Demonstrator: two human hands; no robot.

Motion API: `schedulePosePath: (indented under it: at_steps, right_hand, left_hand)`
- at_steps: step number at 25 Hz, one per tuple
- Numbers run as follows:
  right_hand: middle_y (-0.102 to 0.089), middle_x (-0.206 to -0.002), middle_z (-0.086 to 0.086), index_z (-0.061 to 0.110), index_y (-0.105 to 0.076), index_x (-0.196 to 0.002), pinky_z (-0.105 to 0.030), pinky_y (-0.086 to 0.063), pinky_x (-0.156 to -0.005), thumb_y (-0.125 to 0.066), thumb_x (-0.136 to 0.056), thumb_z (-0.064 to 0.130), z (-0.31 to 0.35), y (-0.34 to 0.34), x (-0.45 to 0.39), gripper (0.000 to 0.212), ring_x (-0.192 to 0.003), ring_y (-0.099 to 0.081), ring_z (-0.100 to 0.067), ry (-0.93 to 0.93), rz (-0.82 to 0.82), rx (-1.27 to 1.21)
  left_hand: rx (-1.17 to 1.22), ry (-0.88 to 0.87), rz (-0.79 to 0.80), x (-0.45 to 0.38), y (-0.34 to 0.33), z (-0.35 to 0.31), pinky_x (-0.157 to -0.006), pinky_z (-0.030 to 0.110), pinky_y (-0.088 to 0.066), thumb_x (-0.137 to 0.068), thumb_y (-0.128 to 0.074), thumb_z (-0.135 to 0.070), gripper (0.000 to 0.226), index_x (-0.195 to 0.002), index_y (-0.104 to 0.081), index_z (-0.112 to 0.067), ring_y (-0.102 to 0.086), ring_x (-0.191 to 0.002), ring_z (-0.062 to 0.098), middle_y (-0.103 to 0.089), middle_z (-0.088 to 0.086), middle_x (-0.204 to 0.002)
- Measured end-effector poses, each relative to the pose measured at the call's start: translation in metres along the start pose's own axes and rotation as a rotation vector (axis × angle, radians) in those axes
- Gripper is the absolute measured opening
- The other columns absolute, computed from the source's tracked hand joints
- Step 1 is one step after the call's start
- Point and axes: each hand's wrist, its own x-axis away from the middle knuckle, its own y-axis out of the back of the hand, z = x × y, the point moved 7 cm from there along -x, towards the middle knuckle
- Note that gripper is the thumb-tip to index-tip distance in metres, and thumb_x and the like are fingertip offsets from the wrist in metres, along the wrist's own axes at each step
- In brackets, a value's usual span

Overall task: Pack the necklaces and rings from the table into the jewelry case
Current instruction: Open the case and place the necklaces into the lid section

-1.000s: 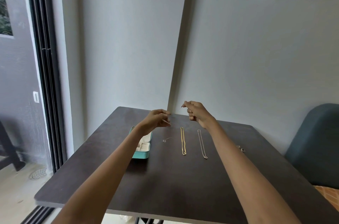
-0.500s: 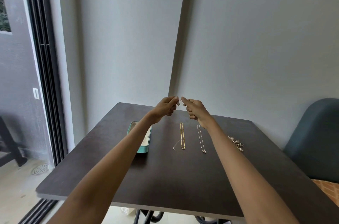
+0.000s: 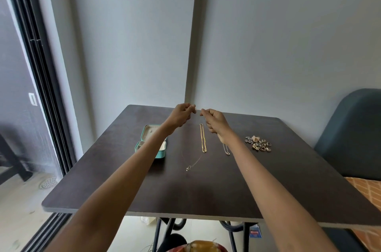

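Both hands have drawn together above the far edge of the desk (image 3: pixel 206 194), and the thin necklace (image 3: pixel 190 166) now hangs lower than a moment ago, its pendant just above the dark top. The left hand (image 3: pixel 181 116) and right hand (image 3: pixel 215 122) pinch its ends with curled fingers (clasp too small to see). The jewelry case (image 3: pixel 151 144) sits open at left, unfilled; gold chain (image 3: pixel 203 138) and rings (image 3: pixel 258 143) wait.

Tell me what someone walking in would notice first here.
Two raised hands, left hand and right hand, pinch the ends of a thin silver necklace whose pendant hangs near the dark table. Behind it lies a gold chain, an open teal jewelry case at left, a pile of rings at right.
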Motion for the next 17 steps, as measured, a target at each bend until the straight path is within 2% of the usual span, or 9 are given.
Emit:
schedulePosePath:
  at_steps: [5,9,12,14,17]
  right_hand:
    - [-0.028,-0.055,0.005,0.015,-0.060,-0.080,-0.016,-0.023,-0.039,-0.049,-0.095,0.022,-0.045,-0.007,-0.033,0.019,-0.046,-0.026,-0.008,-0.108,-0.076,0.071]
    - [-0.040,-0.055,0.002,0.012,-0.062,-0.083,-0.021,-0.033,-0.042,-0.051,-0.093,0.020,-0.078,-0.015,-0.078,0.017,-0.047,-0.035,-0.011,-0.191,-0.124,0.135]
    - [-0.051,-0.058,-0.004,0.010,-0.058,-0.074,-0.024,-0.044,-0.040,-0.051,-0.094,0.016,-0.113,-0.023,-0.117,0.022,-0.045,-0.046,-0.014,-0.281,-0.109,0.162]
    - [-0.055,-0.059,-0.008,0.010,-0.055,-0.070,-0.025,-0.049,-0.043,-0.050,-0.095,0.014,-0.135,-0.030,-0.139,0.027,-0.045,-0.051,-0.016,-0.334,-0.080,0.175]
    - [-0.062,-0.064,-0.010,0.002,-0.064,-0.078,-0.031,-0.051,-0.059,-0.051,-0.095,0.016,-0.147,-0.032,-0.166,0.025,-0.053,-0.054,-0.016,-0.290,-0.060,0.360]
  left_hand:
    - [-0.187,0.144,-0.042,-0.026,-0.004,0.051,-0.037,0.017,-0.027,-0.099,-0.043,-0.032,0.029,-0.086,-0.057,-0.010,-0.035,-0.046,0.011,-0.044,0.000,-0.061]
    - [-0.319,0.216,-0.015,-0.062,-0.006,0.083,-0.042,0.023,-0.038,-0.098,-0.046,-0.027,0.020,-0.092,-0.052,-0.008,-0.045,-0.050,0.015,-0.053,0.004,-0.067]
    - [-0.418,0.267,0.029,-0.097,-0.008,0.108,-0.054,0.030,-0.051,-0.097,-0.047,-0.021,0.018,-0.091,-0.053,-0.005,-0.056,-0.052,0.023,-0.059,0.010,-0.071]
    - [-0.507,0.312,0.073,-0.118,-0.010,0.127,-0.067,0.035,-0.056,-0.096,-0.048,-0.020,0.021,-0.093,-0.059,-0.002,-0.067,-0.070,0.034,-0.066,0.016,-0.079]
    - [-0.627,0.322,0.112,-0.143,-0.011,0.150,-0.082,0.037,-0.054,-0.094,-0.053,-0.021,0.026,-0.101,-0.063,0.002,-0.067,-0.093,0.034,-0.069,0.021,-0.098]
